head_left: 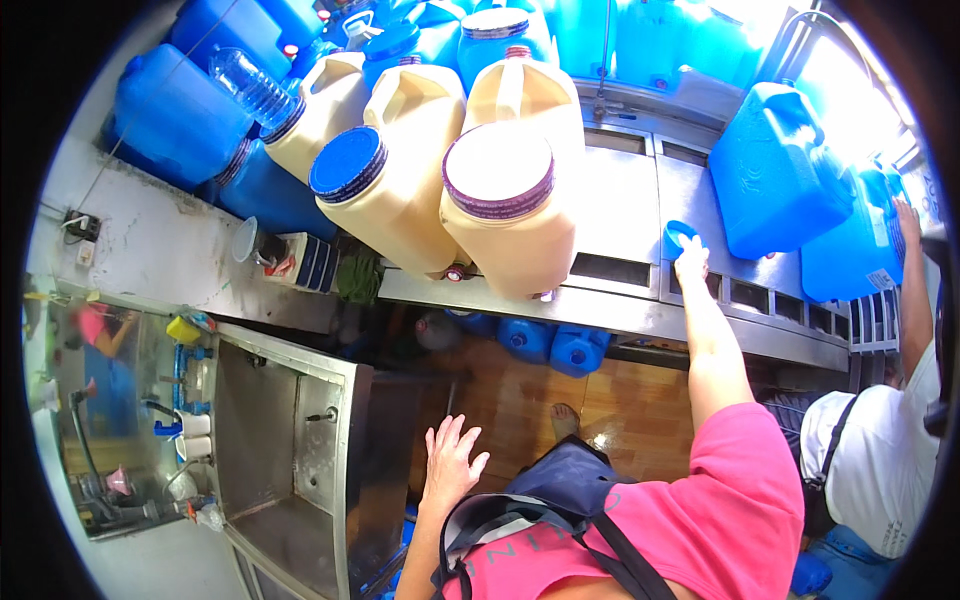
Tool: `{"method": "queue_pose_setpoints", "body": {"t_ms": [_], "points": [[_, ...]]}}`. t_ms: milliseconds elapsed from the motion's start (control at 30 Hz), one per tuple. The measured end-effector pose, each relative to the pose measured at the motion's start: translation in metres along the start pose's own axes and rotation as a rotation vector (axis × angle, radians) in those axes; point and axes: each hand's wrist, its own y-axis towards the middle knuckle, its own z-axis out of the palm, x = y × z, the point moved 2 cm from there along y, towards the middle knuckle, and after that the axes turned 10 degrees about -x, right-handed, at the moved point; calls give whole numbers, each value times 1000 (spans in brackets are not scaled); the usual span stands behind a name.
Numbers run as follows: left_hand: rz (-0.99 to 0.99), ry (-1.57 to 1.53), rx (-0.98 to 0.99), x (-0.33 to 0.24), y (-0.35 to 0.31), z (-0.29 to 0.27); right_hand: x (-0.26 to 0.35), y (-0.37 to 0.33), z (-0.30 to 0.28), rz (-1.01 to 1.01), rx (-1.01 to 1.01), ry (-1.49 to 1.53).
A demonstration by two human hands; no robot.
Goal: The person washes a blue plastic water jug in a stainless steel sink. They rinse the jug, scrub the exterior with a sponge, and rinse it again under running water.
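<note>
My right hand [690,262] reaches out to the steel counter [620,215] and grips a small round blue cap [675,234]. Just right of it lies a big blue water container [775,170]. To its left are several large beige water jugs; the nearest one [510,215] has a white lid with a purple rim, and the one beside it [375,195] has a blue lid. My left hand [450,462] hangs low with its fingers spread, holding nothing, beside a steel sink unit [300,440].
More blue containers [180,115] are stacked at the back and under the counter [550,345]. A person in a white shirt [875,460] stands at the right with a hand on another blue container [850,250]. A wet wooden floor [520,400] lies below.
</note>
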Motion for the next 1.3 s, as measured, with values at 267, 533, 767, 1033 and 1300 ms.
{"method": "queue_pose_setpoints", "body": {"t_ms": [267, 533, 767, 1033, 1300], "points": [[-99, 18, -10, 13, -32, 1, 79, -144, -13, -264, -265, 98], [-658, -15, 212, 61, -149, -21, 273, -487, -146, -1948, 536, 1143], [-882, 11, -318, 93, -333, -13, 340, -691, -267, -2464, 766, 1378], [-1617, -262, -227, 66, -543, 8, 368, -931, -305, -2380, 898, 1283], [-1777, -605, -218, 101, -648, 77, 412, -1084, -275, -2450, 881, 797]]}}
